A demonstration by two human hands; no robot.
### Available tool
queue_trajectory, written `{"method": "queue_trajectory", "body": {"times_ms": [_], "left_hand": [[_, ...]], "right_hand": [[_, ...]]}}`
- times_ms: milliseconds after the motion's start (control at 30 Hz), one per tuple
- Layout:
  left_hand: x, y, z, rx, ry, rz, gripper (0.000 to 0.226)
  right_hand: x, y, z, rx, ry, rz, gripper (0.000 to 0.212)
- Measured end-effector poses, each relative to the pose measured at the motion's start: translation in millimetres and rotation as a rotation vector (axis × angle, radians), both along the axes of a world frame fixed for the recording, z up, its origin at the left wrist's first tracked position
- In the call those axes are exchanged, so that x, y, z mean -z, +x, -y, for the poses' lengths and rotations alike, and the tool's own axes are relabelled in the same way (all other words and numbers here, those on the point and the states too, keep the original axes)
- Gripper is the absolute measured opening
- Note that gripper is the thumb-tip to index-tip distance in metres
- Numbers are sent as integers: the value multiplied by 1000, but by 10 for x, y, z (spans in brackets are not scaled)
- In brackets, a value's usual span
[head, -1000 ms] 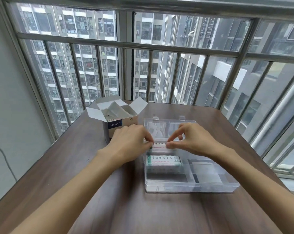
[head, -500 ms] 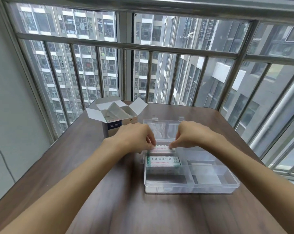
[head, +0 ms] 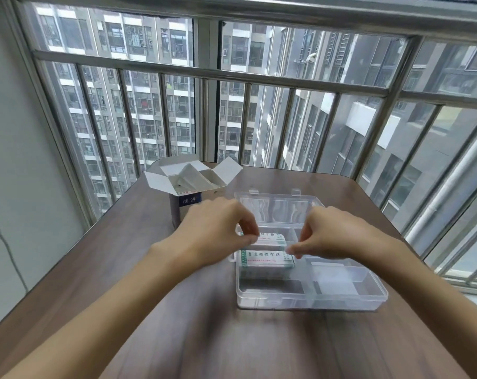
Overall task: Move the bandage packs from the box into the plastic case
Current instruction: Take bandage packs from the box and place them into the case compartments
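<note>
A clear plastic case [head: 341, 296] lies open on the table, its lid [head: 278, 209] tipped back. Two white bandage packs with green print lie in its left compartment, the front pack [head: 267, 259] and the rear pack [head: 271, 239] side by side. My left hand [head: 218, 231] pinches the rear pack's left end with curled fingers. My right hand [head: 333, 236] pinches at its right end, the fingertips blurred. The cardboard box [head: 186, 199] stands behind my left hand with its flaps open and more packs inside.
The brown wooden table [head: 139, 269] ends just behind the box and case, at a barred window [head: 232, 77]. A grey wall [head: 10, 160] runs along the left. The case's right compartments [head: 333, 277] hold nothing I can make out.
Both hands have stayed on the rear pack and lowered it into the left compartment behind the front pack. My right hand has drawn slightly nearer.
</note>
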State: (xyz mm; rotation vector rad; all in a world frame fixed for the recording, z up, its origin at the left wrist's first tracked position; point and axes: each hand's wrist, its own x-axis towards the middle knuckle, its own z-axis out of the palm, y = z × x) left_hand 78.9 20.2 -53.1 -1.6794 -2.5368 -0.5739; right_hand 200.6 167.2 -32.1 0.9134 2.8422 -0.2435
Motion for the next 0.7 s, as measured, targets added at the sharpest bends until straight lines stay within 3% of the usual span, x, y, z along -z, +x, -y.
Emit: {"method": "queue_trajectory", "body": {"times_ms": [267, 400, 567, 700], "left_hand": [[81, 71, -15, 30, -158, -48, 18], [106, 33, -12, 28, -204, -41, 17], [124, -2, -12, 35, -220, -8, 17], [142, -4, -31, 50, -249, -5, 17]], "right_hand": [[18, -68, 246, -79, 153, 139, 34], [44, -139, 176, -27, 50, 139, 20], [33, -70, 51, -7, -162, 81, 28], [102, -108, 89, -30, -60, 143, 23]]}}
